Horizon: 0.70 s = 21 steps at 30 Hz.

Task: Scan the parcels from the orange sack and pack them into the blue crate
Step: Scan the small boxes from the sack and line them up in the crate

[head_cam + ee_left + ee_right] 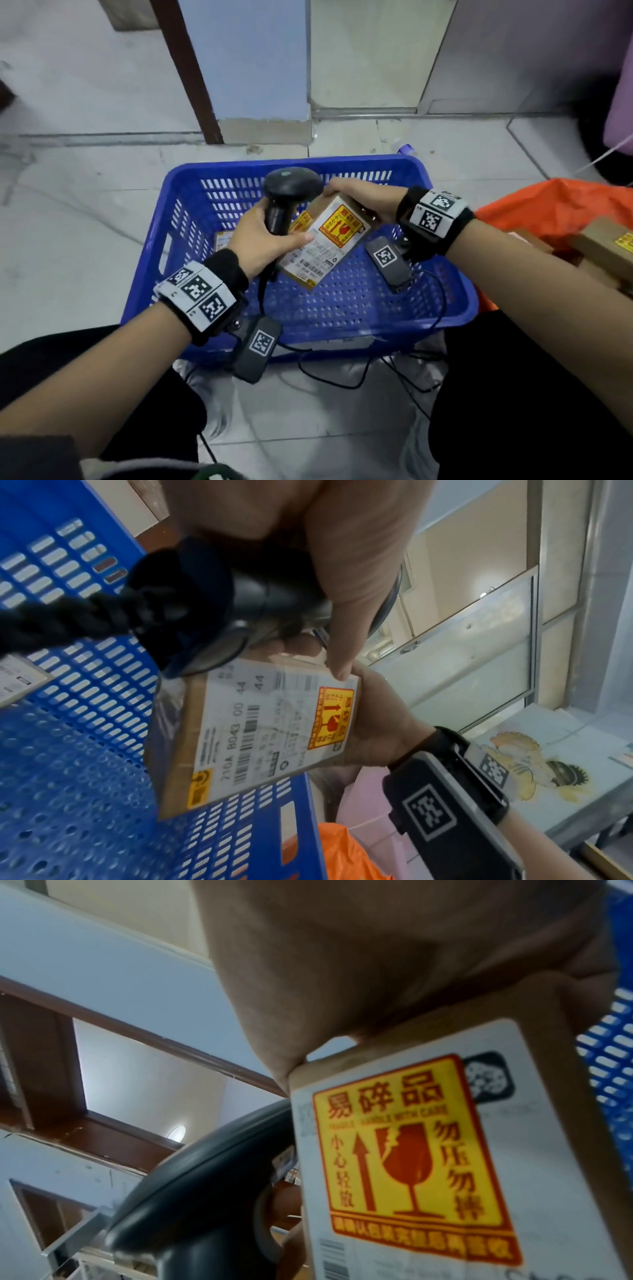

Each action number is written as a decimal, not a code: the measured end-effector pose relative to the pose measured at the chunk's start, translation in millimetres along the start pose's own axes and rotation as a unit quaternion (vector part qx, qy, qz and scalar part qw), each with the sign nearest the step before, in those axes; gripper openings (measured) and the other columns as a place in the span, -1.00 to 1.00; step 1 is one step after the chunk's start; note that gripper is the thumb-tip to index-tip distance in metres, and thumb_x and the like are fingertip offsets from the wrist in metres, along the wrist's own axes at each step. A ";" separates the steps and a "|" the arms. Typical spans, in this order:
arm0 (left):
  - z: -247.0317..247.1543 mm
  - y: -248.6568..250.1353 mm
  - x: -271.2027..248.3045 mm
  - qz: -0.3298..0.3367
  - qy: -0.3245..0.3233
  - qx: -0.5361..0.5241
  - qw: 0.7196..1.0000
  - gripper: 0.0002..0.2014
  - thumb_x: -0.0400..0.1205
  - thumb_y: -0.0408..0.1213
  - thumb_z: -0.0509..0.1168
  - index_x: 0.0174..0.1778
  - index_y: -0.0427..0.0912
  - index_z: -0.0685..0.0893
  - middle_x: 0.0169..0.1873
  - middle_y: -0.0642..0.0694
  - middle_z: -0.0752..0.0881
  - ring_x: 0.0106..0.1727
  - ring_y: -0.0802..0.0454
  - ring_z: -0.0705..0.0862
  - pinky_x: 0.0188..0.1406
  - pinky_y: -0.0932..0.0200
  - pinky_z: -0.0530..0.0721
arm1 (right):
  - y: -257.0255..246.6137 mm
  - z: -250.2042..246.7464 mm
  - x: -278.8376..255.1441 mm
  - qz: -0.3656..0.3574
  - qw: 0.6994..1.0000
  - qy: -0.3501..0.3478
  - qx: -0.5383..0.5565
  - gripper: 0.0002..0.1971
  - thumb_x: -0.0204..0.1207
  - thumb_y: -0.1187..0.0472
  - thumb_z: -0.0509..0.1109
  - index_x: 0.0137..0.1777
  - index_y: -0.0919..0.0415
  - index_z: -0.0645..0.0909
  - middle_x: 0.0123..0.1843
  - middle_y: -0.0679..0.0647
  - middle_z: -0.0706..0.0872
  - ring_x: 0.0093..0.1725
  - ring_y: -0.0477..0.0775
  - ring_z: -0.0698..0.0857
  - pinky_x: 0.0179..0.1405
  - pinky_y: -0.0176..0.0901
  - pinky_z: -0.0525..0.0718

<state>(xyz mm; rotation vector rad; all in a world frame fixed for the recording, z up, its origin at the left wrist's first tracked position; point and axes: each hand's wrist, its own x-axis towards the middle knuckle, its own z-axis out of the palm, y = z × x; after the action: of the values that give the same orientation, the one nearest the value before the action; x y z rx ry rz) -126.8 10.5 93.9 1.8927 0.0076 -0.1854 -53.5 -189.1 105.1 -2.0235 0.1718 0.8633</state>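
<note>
My left hand (263, 236) grips a black handheld scanner (286, 202) by its handle, thumb lying across the label of a small brown parcel (329, 240). That parcel carries a white shipping label and a yellow-red fragile sticker (414, 1156). My right hand (363, 200) holds the parcel by its far end, above the blue crate (445, 308). The scanner's head (212, 607) sits just over the parcel's top edge. In the crate lie two other parcels (222, 240), partly hidden by my left hand. The orange sack (555, 209) lies at the right.
More brown parcels (606, 250) rest in the sack's mouth at the right edge. Black cables (376, 370) trail on the tiled floor in front of the crate, between my knees. A wall corner and a brown door frame (191, 75) stand behind the crate.
</note>
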 end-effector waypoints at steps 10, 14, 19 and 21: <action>-19.6 -7.6 13.3 -0.033 0.010 0.017 0.999 -0.54 0.36 -0.38 0.61 0.13 -0.24 0.61 0.03 -0.11 0.77 0.03 -0.05 0.77 0.10 -0.10 0.74 | -11.5 4.2 13.2 -0.037 0.998 -0.024 -0.040 -0.27 0.46 -0.48 0.19 0.16 0.18 0.69 0.03 0.17 0.84 0.02 0.21 0.83 0.16 0.19 0.74; -25.1 -6.6 16.1 -0.044 0.009 -0.014 0.999 -0.49 0.38 -0.42 0.58 0.22 -0.27 0.59 0.03 -0.05 0.79 0.03 0.06 0.78 0.07 0.00 0.75 | -15.0 -8.3 1.9 -0.084 0.987 -0.091 -0.100 -0.25 0.32 -0.55 0.20 0.19 0.05 0.71 0.05 0.04 0.84 0.07 0.10 0.82 0.16 0.04 0.72; -29.8 -6.4 17.0 -0.035 0.011 -0.049 0.998 -0.49 0.41 -0.42 0.56 0.26 -0.26 0.57 0.07 -0.02 0.80 0.02 0.10 0.79 0.02 0.05 0.75 | -5.9 -22.5 13.6 -0.058 0.982 -0.115 -0.136 -0.37 0.34 -0.31 0.48 0.25 0.15 0.72 0.16 0.10 0.81 0.20 0.20 0.74 0.17 0.08 0.63; -31.5 -4.8 18.7 -0.021 0.028 -0.057 0.998 -0.55 0.46 -0.43 0.52 0.25 -0.28 0.57 0.07 -0.01 0.79 -0.11 0.10 0.76 -0.12 0.16 0.74 | 7.0 -25.2 22.3 -0.048 0.994 -0.068 -0.075 -0.50 0.42 -0.19 0.47 0.17 0.20 0.75 0.10 0.14 0.83 0.09 0.18 0.77 0.08 -0.01 0.64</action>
<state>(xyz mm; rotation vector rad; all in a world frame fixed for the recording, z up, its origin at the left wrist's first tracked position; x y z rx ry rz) -104.8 40.1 96.8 1.7847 0.0936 -0.1565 -27.0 -208.6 94.9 -2.0839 -0.0684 0.9750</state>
